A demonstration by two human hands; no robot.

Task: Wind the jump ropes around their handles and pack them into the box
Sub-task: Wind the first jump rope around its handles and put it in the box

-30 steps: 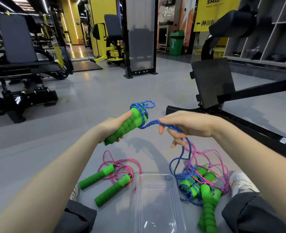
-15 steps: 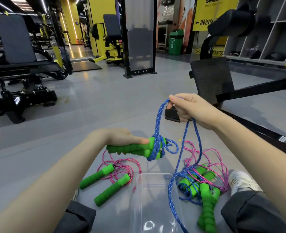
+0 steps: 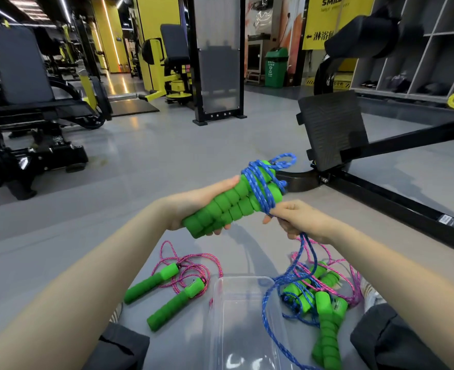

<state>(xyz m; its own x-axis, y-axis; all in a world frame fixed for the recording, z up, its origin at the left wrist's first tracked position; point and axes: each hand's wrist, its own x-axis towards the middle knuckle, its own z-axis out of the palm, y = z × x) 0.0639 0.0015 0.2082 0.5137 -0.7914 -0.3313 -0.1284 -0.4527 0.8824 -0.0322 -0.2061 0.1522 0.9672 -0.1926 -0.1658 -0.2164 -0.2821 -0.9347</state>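
My left hand (image 3: 194, 206) grips two green foam handles (image 3: 226, 209) held side by side, tilted up to the right. Blue rope (image 3: 260, 182) is coiled several times around their upper ends. My right hand (image 3: 295, 220) pinches the blue rope just below the coils, and the loose length hangs down to the floor. A clear plastic box (image 3: 220, 311) stands open on the floor between my knees. Left of it lies a pink rope with green handles (image 3: 167, 284), unwound. To the right sits a tangled pile of green-handled pink and blue ropes (image 3: 324, 297).
I sit on a grey gym floor. A black machine frame with a footplate (image 3: 332, 129) runs across the right side, close behind my hands. A black bench machine (image 3: 28, 113) stands far left. Shelving (image 3: 418, 49) lines the right wall.
The handles swung from level and low to tilted up higher. My right hand came down from high above to just under the coils. More blue turns sit around the handles.
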